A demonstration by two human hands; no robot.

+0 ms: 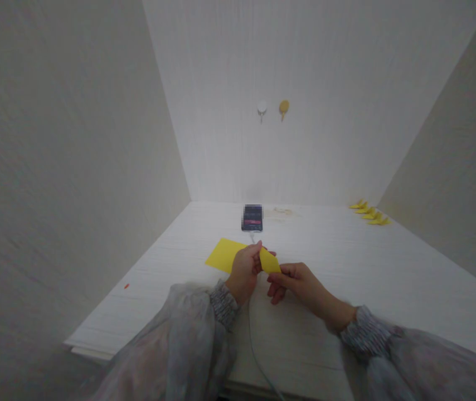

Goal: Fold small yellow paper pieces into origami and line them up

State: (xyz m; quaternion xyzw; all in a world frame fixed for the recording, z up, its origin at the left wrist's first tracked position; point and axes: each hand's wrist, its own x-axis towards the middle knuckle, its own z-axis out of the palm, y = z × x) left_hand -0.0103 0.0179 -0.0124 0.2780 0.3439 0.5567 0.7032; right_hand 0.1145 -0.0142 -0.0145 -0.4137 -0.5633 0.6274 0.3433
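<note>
A small folded yellow paper piece is held above the white table between both my hands. My left hand pinches its left end with closed fingers. My right hand grips its lower right end, fingers curled. Just behind my left hand a flat sheet of yellow paper lies on the table, partly hidden by that hand.
A phone with a lit screen lies farther back, its cable running toward me over the front edge. Several folded yellow paper shapes sit at the back right corner. Two wall hooks hang above. Walls close in on three sides.
</note>
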